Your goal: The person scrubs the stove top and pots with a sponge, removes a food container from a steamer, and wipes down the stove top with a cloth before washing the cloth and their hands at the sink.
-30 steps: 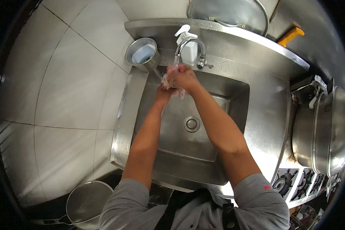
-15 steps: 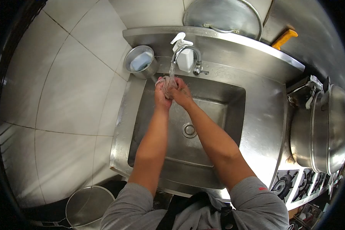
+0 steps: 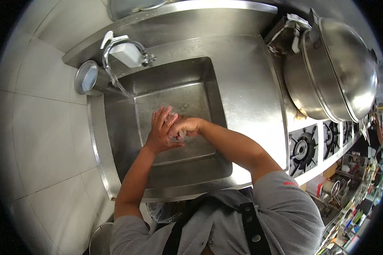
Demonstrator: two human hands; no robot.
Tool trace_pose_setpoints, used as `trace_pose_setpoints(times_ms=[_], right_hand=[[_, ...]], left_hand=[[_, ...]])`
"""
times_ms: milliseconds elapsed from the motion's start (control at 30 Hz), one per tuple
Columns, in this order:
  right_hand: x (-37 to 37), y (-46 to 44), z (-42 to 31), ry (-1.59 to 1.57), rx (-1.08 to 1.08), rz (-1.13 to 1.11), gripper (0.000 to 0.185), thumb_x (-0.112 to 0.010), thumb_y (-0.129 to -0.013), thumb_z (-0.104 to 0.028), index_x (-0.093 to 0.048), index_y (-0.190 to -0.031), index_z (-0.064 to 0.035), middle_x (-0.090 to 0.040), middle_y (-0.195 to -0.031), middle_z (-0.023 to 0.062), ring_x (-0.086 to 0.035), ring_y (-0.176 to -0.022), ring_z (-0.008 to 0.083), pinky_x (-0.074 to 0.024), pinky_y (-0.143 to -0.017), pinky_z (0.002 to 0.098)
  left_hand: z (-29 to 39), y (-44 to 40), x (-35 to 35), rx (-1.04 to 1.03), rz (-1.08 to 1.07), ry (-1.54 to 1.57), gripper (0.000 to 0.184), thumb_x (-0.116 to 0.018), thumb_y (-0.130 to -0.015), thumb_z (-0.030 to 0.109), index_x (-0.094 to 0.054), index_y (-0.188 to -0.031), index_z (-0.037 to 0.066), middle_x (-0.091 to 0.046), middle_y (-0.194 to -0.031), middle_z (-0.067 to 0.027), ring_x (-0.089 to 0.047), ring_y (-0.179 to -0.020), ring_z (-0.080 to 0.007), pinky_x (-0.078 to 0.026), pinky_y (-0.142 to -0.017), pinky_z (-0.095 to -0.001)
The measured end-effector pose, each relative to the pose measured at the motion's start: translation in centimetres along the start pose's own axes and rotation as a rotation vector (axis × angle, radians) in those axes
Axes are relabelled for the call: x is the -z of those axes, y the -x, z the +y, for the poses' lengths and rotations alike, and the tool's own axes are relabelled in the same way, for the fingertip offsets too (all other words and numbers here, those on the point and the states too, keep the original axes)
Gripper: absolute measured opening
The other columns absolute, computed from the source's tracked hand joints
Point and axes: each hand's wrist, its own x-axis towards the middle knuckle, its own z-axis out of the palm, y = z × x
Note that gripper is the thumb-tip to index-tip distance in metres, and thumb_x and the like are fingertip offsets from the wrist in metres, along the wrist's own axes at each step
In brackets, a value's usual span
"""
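Over the sink, my two hands meet. My left hand has its fingers stretched out and apart, with its palm against my right hand. The right hand is closed around a small, wet, whitish cloth. Only a bit of this cloth shows between the hands; most of it is hidden. Water runs from the curved faucet into the sink's back left corner, away from both hands.
A white pump bottle stands behind the faucet. A metal pot with a pale blue block inside stands at the left corner. To the right are a large domed steel pot and stove burners.
Both hands have left the water stream and come nearer to my body, over the middle of the sink. My left fingers have stretched out. The view has turned and shifted right.
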Motion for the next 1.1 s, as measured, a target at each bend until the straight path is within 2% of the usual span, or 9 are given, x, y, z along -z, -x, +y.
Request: trace_pose_setpoints(times_ms=[167,267,367,467,667,867,1033,1067,1100], right_hand=[[-0.2,1.3,3.3,0.514,-0.443,0.199,0.015,-0.065,-0.065,-0.007,-0.056,-0.076,-0.0038,-0.049,-0.058,0.0046,-0.044,-0.049,0.0138,-0.0329,-0.043,0.0287],[-2.2,3.7,2.0,0.696,-0.583,0.318,0.017,-0.065,-0.069,-0.012,-0.062,-0.081,-0.0007,-0.06,-0.075,0.0149,-0.058,-0.073,0.0195,-0.0456,-0.059,0.0361],[-2.2,3.8,4.0,0.952,-0.59,0.331,0.018,-0.064,-0.072,-0.011,-0.064,-0.087,0.0004,-0.063,-0.079,0.0185,-0.061,-0.075,0.0245,-0.0481,-0.062,0.0392],[-0.8,3.6,6.9,1.333,-0.388,0.306,0.019,-0.057,-0.076,-0.013,-0.061,-0.089,-0.0002,-0.063,-0.078,0.0151,-0.062,-0.067,0.0249,-0.0487,-0.057,0.0384],[-0.6,4.6,7.8,1.579,-0.314,0.429,0.026,-0.055,-0.078,-0.019,-0.061,-0.1,-0.0057,-0.065,-0.094,0.0145,-0.064,-0.086,0.0295,-0.0512,-0.073,0.0408],[-2.4,7.4,5.9,1.612,-0.275,0.409,0.021,-0.053,-0.083,-0.018,-0.064,-0.096,-0.0057,-0.066,-0.094,0.013,-0.065,-0.086,0.0285,-0.0513,-0.075,0.0387],[-2.5,9.3,3.9,1.372,-0.25,0.657,0.031,-0.058,-0.078,-0.029,-0.062,-0.099,-0.0069,-0.066,-0.093,0.0139,-0.064,-0.087,0.0297,-0.0503,-0.075,0.0404],[-3.3,10.4,3.0,1.286,-0.256,0.69,0.032,-0.06,-0.077,-0.03,-0.062,-0.099,-0.006,-0.066,-0.092,0.0142,-0.064,-0.087,0.0299,-0.0502,-0.075,0.0403],[-3.9,11.6,2.6,1.261,-0.175,0.673,0.034,-0.061,-0.076,-0.031,-0.062,-0.099,-0.0056,-0.066,-0.092,0.0151,-0.064,-0.087,0.0309,-0.05,-0.075,0.0407]], left_hand=[[0.6,3.5,-6.0,0.204,-0.273,-0.172,0.061,-0.071,-0.071,0.026,-0.044,-0.122,0.007,-0.048,-0.121,-0.0137,-0.045,-0.115,-0.0332,-0.043,-0.088,-0.0419],[-0.4,6.2,-9.8,0.151,-0.211,-0.132,0.053,-0.07,-0.071,0.023,-0.046,-0.114,0.003,-0.056,-0.106,-0.0163,-0.054,-0.102,-0.0311,-0.048,-0.078,-0.0411],[2.7,3.4,-8.8,0.51,-0.613,-0.035,0.046,-0.069,-0.071,0.02,-0.05,-0.108,0.0,-0.061,-0.097,-0.0171,-0.059,-0.092,-0.0317,-0.049,-0.074,-0.0411],[3.7,2.3,-8.8,0.57,-0.714,-0.126,0.04,-0.068,-0.073,0.017,-0.052,-0.105,0.001,-0.062,-0.092,-0.0167,-0.061,-0.084,-0.0351,-0.048,-0.075,-0.0425],[3.6,2.8,-9.1,0.793,-0.659,0.245,0.031,-0.064,-0.071,0.012,-0.058,-0.097,-0.002,-0.063,-0.093,-0.0212,-0.061,-0.085,-0.0358,-0.047,-0.074,-0.0411],[6.7,0.5,-6.6,0.845,-0.855,0.38,0.031,-0.064,-0.07,0.014,-0.058,-0.098,0.0,-0.064,-0.094,-0.0137,-0.06,-0.084,-0.026,-0.047,-0.073,-0.036],[2.4,-2.7,-3.6,0.967,-0.649,0.66,0.038,-0.062,-0.08,0.024,-0.057,-0.112,0.006,-0.057,-0.111,-0.0105,-0.056,-0.098,-0.0179,-0.05,-0.07,-0.0322],[-1.2,-3.8,-3.3,0.768,-0.597,0.734,0.041,-0.062,-0.077,0.031,-0.052,-0.107,0.005,-0.06,-0.097,-0.0051,-0.058,-0.081,-0.0191,-0.048,-0.064,-0.0328],[-4.3,-5.8,-3.0,0.879,-0.306,0.937,0.046,-0.059,-0.08,0.039,-0.051,-0.11,0.004,-0.06,-0.096,-0.0076,-0.059,-0.078,-0.0207,-0.049,-0.063,-0.0336]])
